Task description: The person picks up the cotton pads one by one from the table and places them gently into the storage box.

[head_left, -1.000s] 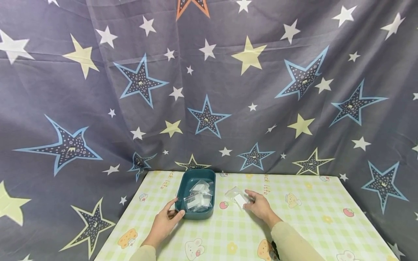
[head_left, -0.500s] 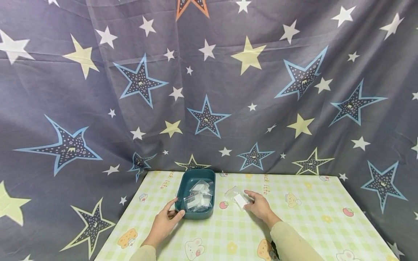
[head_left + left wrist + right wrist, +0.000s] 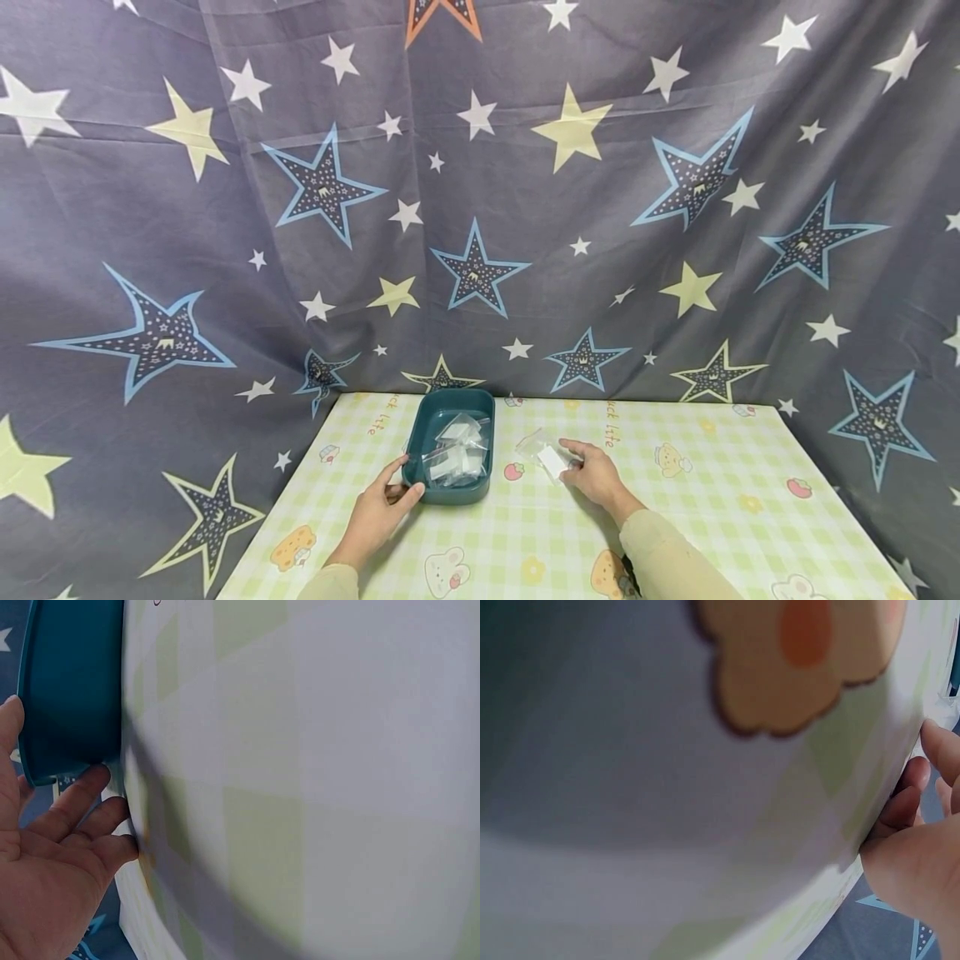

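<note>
A teal plastic bin (image 3: 450,492) stands toward the back of the table, left of the middle. Several small clear bags (image 3: 459,450) with white contents lie in it. My left hand (image 3: 375,508) holds the bin's near left corner, thumb and index finger at the rim. In the left wrist view, other fingers (image 3: 82,796) bend beneath that corner. To the right of the bin, a clear zip bag (image 3: 552,463) with a white piece inside lies flat on the table. My right hand (image 3: 598,475) holds its right edge between thumb and fingers. The right wrist view barely shows the bag.
A green-checked cloth with cartoon prints covers the table (image 3: 705,517). Behind its back edge hangs a dark grey curtain (image 3: 510,192) patterned with stars, which also spreads past both sides.
</note>
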Tool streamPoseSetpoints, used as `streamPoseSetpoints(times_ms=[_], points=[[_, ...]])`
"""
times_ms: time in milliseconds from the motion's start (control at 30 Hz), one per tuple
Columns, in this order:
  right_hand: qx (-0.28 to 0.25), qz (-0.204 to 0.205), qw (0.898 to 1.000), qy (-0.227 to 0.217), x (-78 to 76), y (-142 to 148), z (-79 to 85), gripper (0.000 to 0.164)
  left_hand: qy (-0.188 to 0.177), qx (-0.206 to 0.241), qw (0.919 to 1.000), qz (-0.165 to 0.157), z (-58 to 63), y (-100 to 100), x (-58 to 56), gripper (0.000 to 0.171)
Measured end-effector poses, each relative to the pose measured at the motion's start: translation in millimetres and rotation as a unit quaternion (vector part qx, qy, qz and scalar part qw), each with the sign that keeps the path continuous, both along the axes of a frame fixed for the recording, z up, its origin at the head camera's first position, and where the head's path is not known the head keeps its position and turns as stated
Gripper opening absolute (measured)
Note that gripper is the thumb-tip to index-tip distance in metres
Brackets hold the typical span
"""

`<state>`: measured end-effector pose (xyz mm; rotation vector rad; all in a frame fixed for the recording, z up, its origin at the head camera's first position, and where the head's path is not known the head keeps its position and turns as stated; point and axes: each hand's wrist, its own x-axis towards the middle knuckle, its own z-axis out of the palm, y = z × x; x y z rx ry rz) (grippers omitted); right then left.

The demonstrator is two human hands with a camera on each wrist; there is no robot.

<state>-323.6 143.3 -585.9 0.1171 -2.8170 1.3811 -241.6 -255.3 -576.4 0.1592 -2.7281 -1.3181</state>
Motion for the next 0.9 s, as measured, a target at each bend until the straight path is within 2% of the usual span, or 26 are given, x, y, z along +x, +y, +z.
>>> streamPoseSetpoints(times_ms=[900], points=[[-0.006, 0.002, 1.000, 0.004, 4.2, -0.9, 2.5, 0.057, -0.006, -0.002, 1.0000, -0.003, 3.3, -0.5, 1.4, 0.071]])
